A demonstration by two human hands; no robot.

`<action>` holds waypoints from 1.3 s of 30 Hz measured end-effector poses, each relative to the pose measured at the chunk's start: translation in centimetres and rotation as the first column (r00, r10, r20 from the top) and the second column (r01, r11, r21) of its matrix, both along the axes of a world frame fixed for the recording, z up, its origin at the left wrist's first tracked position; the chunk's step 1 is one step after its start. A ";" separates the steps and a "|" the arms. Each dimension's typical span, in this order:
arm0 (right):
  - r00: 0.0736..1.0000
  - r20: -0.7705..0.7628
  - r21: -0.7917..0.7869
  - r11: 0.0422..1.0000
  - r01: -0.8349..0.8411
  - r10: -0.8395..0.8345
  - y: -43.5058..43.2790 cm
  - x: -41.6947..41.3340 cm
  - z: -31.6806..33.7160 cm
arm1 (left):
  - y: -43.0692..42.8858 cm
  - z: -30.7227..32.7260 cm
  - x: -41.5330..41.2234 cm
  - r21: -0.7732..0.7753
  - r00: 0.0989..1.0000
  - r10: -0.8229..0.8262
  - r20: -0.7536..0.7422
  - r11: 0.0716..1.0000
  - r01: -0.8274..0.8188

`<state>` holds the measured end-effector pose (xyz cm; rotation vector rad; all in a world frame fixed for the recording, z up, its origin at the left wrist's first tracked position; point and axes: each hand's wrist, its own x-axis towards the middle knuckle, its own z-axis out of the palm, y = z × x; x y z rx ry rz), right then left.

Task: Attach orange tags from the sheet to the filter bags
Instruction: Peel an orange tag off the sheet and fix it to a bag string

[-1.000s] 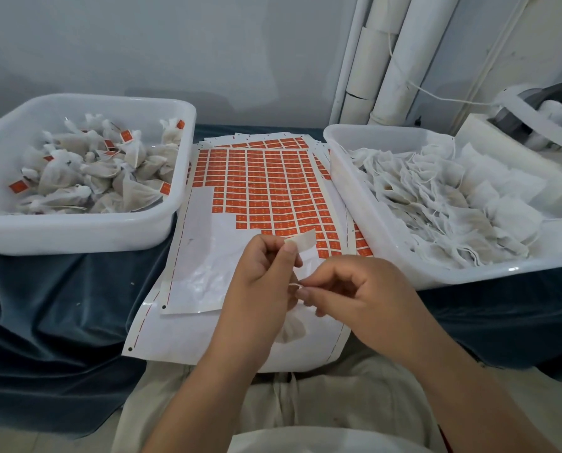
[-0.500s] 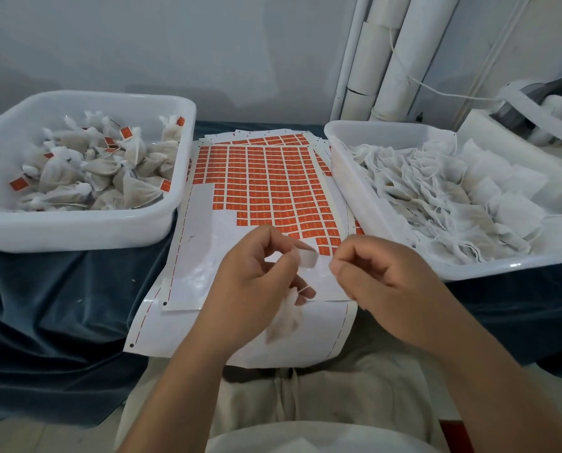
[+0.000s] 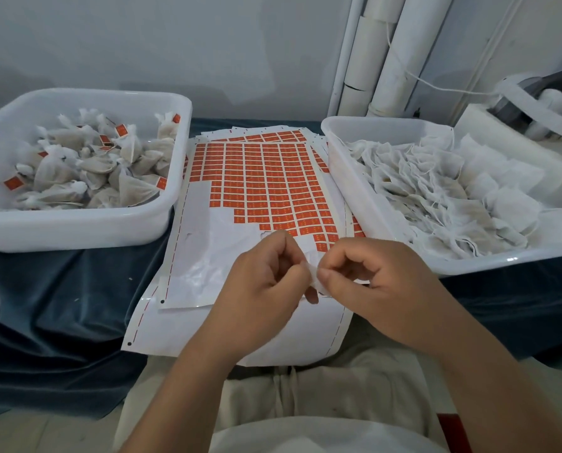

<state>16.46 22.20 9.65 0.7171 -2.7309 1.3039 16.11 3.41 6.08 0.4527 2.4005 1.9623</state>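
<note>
Two white tubs, I saw: left tub [image 3: 77, 230] at ten o'clock, right tub [image 3: 345, 178] at two. One tag sheet [image 3: 266, 191] lay at twelve between them. At centre, left hand [image 3: 263, 289] and right hand [image 3: 377, 282] pinched one filter bag [image 3: 312, 276], fingers curled.

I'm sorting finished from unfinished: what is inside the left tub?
The left tub holds tied filter bags, several with orange tags. Lower bags are covered, so their tags cannot be seen.

Draped table [image 3: 61, 305]: two tubs [image 3: 77, 230], tag sheet [image 3: 266, 184]
</note>
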 end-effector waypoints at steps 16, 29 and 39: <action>0.982 0.122 -0.246 0.955 0.169 -0.142 -0.5 -0.2 -0.9 | -0.9 0.6 -0.3 0.191 0.982 -0.022 0.187 0.981 -0.015; 0.982 0.040 -0.059 0.981 0.186 -0.184 -0.4 -0.4 -1.0 | -1.2 -0.3 -1.0 -0.127 0.995 0.071 0.069 0.990 -0.062; 0.984 -0.002 -0.057 0.982 0.178 -0.178 -0.1 -0.8 -1.2 | -1.2 0.2 -0.6 0.039 0.982 -0.031 0.184 0.999 0.024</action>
